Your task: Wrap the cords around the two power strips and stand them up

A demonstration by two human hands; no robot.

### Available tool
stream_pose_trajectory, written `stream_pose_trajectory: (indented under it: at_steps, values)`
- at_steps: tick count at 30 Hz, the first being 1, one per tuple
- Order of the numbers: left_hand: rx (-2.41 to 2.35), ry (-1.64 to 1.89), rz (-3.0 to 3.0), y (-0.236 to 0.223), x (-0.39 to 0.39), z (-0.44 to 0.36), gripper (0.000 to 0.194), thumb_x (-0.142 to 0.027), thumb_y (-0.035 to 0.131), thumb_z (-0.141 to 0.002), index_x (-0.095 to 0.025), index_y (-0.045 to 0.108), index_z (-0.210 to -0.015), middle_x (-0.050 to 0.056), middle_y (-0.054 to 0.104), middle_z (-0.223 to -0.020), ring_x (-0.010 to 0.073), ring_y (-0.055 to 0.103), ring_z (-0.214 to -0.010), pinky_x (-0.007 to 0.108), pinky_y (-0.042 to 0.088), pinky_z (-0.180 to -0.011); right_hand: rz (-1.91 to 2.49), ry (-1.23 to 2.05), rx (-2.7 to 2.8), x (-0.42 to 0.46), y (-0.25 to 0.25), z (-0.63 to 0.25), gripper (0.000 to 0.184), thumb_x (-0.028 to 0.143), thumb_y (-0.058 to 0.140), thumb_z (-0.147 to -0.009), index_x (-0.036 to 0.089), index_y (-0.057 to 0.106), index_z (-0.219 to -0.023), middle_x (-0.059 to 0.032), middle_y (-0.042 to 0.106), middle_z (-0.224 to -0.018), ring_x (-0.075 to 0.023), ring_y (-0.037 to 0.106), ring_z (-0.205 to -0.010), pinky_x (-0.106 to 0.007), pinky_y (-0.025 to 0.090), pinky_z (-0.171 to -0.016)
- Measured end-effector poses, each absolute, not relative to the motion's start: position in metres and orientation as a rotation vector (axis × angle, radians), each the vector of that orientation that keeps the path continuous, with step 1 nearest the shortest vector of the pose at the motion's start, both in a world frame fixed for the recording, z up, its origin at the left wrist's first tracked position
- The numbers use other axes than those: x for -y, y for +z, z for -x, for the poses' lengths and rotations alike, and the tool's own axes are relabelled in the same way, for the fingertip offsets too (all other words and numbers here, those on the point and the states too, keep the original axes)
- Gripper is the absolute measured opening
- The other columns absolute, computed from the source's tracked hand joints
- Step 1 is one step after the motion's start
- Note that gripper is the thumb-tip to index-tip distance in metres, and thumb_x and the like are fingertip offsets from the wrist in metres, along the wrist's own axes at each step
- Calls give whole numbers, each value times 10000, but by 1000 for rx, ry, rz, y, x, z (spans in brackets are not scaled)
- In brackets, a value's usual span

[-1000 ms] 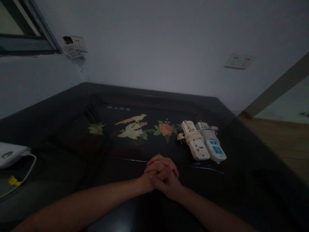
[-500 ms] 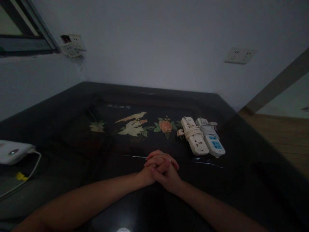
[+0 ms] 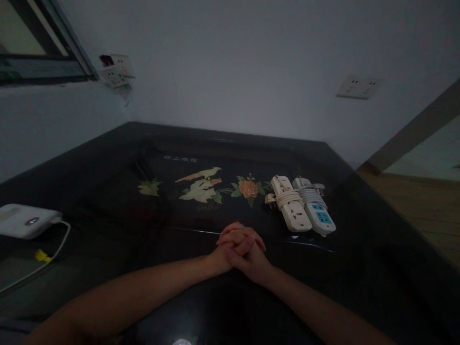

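My left hand and my right hand are clasped together, fingers interlaced, resting on the glossy black table. Neither holds an object; a ring shows on one of the upper fingers. To the right, apart from the hands, lie two power strips side by side, each with its cord wound around its middle. The nearer one to my hands is a white power strip with a cream cord and its plug at the left. Beside it sits a white power strip with blue socket panels and a grey cord.
A white device with a cable and yellow tag lies at the left. Floral and bird inlays decorate the tabletop. Wall sockets are at the right, and a loose socket panel hangs near the window. Wooden floor lies beyond the right edge.
The view has shifted slightly, so the white device and the wall sockets appear a little further right. My hands stay clasped, and the power strips have not moved on the table.
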State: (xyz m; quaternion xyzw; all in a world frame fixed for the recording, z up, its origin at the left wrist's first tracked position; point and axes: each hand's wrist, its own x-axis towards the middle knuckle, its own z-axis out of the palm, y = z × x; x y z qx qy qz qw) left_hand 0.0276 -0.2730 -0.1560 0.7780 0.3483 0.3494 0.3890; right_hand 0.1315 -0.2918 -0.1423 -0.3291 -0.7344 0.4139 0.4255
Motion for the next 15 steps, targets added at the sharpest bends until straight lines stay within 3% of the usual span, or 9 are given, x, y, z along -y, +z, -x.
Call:
stream_pose_trajectory:
  at_steps: [4, 15]
  values:
    - [-695, 748, -1870, -146, 271, -20, 247, -228, 435, -824, -210, 678, -865, 31, 669, -868, 206, 643, -898, 308, 487, -856, 807, 1043, 1824, 293, -144, -131, 226, 319, 526, -859, 210, 653, -1012, -78, 536, -1030, -228, 536, -999, -422, 463, -826]
    - [-656, 700, -1748, -140, 272, -19, 268, -345, 411, -814, -219, 644, -850, 57, 642, -893, 238, 619, -921, 351, 454, -875, 807, 996, 1845, 294, -148, -131, 240, 330, 515, -869, 212, 640, -1037, -77, 522, -1051, -231, 524, -1018, -433, 464, -846]
